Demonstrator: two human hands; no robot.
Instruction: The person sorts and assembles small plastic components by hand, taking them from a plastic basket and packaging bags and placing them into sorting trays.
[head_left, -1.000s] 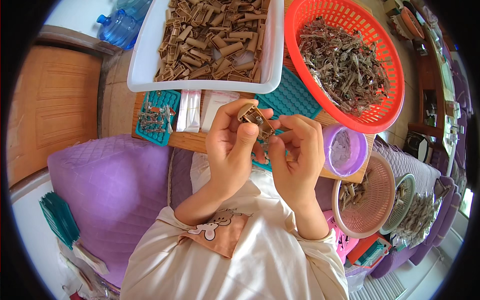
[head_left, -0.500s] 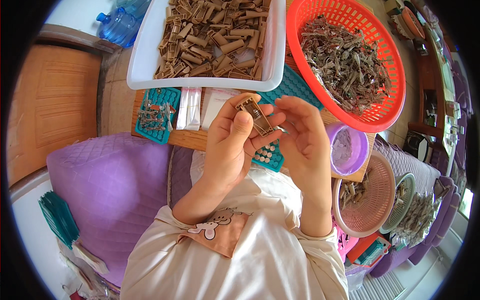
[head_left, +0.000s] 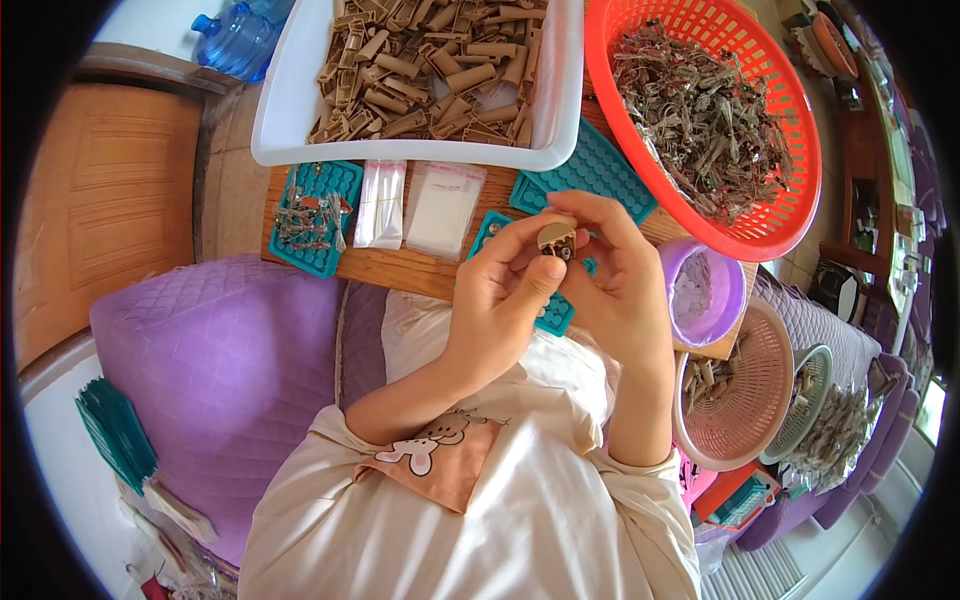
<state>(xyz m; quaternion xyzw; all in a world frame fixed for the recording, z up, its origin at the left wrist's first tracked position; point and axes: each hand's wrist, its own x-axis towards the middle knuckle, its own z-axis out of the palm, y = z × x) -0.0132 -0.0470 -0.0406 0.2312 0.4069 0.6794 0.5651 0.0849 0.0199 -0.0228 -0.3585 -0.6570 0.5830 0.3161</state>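
A small brown plastic casing [head_left: 557,236] is held up over the table's front edge, its rounded end turned toward me and its open side showing dark metallic parts. My left hand [head_left: 490,305] grips it between thumb and fingers. From the other side, my right hand [head_left: 628,290] closes on the casing with curled fingers; its fingertips are partly hidden behind it. Beneath the hands lies a teal tray [head_left: 553,318] with round pockets, mostly covered by them. Clear plastic bags [head_left: 445,208] rest on the wooden table [head_left: 400,275] left of the hands.
A white bin [head_left: 420,152] of brown casings stands at the back. To its right is a red basket [head_left: 805,180] heaped with wrapped wire-like pieces. A purple bowl [head_left: 735,300] and pink basket [head_left: 765,400] sit at the right. Another teal tray [head_left: 318,262] holds small metallic parts at the left.
The casing has turned from showing its open inside to showing its rounded end, and moved slightly right. My right hand has closed in on it.
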